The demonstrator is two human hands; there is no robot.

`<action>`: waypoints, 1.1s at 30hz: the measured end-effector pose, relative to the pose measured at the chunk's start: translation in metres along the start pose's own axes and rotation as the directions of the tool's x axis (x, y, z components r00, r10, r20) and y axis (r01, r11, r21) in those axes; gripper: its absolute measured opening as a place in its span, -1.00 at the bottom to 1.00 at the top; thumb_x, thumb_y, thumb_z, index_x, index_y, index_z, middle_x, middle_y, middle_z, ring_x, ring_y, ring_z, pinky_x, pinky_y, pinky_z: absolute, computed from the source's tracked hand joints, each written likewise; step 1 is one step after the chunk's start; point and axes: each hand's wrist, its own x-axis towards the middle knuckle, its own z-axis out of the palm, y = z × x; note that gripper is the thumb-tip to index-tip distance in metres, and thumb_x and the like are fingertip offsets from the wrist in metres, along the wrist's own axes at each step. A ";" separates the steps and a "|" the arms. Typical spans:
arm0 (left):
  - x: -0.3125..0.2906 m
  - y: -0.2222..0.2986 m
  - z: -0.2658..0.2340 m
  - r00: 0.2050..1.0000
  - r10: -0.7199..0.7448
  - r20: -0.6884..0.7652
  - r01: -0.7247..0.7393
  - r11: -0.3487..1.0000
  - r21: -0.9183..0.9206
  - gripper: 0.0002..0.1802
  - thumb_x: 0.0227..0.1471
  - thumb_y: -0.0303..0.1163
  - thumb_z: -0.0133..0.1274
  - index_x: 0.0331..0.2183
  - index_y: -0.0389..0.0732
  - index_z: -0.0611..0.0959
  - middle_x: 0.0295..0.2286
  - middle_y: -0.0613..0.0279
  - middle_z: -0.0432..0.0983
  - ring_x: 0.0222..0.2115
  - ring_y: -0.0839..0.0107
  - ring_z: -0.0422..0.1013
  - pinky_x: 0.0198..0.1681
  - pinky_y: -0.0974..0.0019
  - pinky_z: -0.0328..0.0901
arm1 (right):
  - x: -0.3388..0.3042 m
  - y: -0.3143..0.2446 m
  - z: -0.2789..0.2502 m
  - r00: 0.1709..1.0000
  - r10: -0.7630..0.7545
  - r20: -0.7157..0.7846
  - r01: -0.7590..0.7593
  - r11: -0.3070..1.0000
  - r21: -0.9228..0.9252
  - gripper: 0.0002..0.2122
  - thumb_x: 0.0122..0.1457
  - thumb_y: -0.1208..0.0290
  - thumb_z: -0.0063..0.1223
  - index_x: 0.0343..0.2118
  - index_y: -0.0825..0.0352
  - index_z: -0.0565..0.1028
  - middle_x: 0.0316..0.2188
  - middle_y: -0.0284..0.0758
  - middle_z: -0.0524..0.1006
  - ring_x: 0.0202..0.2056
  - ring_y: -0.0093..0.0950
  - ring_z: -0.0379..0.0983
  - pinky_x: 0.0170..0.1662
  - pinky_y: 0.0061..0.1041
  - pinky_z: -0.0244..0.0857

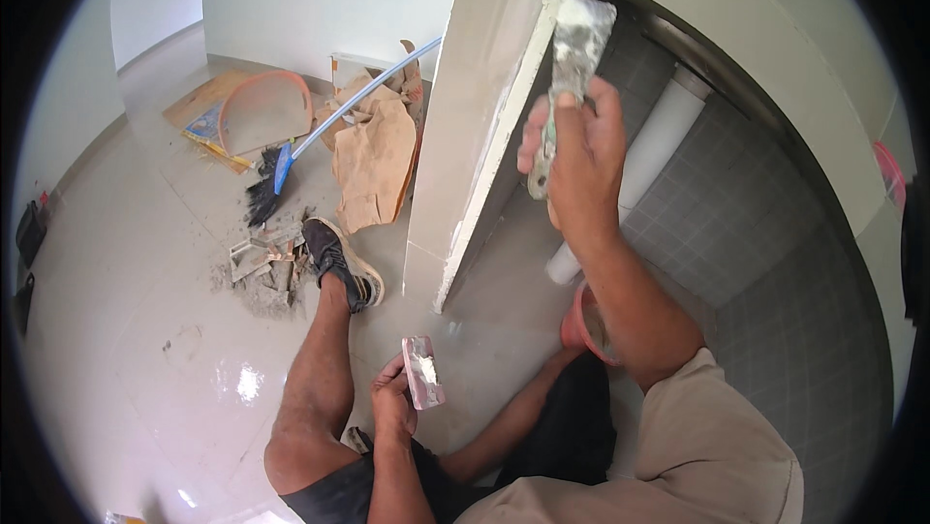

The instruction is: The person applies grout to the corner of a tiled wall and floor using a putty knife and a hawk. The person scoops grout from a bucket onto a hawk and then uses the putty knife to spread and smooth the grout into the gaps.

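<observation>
My right hand [584, 161] is raised and closed round the handle of a putty knife [579, 45]. Its broad blade points upward and is smeared with white paste. The blade is close to the white-coated edge [506, 127] of a tiled wall end; whether it touches cannot be made out. Lower down, my left hand [392, 400] grips a small pinkish rectangular plate [423, 398] by its left side. A dab of white paste lies on that plate's face, above the floor between my legs.
A red bucket [584, 325] stands by my right leg, near a white pipe [664, 141] in a grey-tiled recess. Left lie a rubble heap [266, 267], a blue-handled broom [339, 117], torn cardboard [373, 170] and an orange-rimmed tub [308, 103]. The floor [184, 292] is glossy tile.
</observation>
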 end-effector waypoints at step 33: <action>-0.001 0.001 0.000 1.000 -0.024 0.008 0.023 0.999 0.047 -0.47 0.03 -0.76 -0.20 0.05 -0.45 0.56 -0.13 -0.08 0.62 -0.19 0.18 0.60 -0.05 0.14 0.51 | 0.026 -0.016 0.028 0.999 0.039 -0.030 -0.033 0.985 0.169 -0.72 0.41 0.48 -0.18 0.08 0.53 0.22 -0.42 -0.23 0.47 -0.56 -0.54 0.40 -0.58 -0.49 0.34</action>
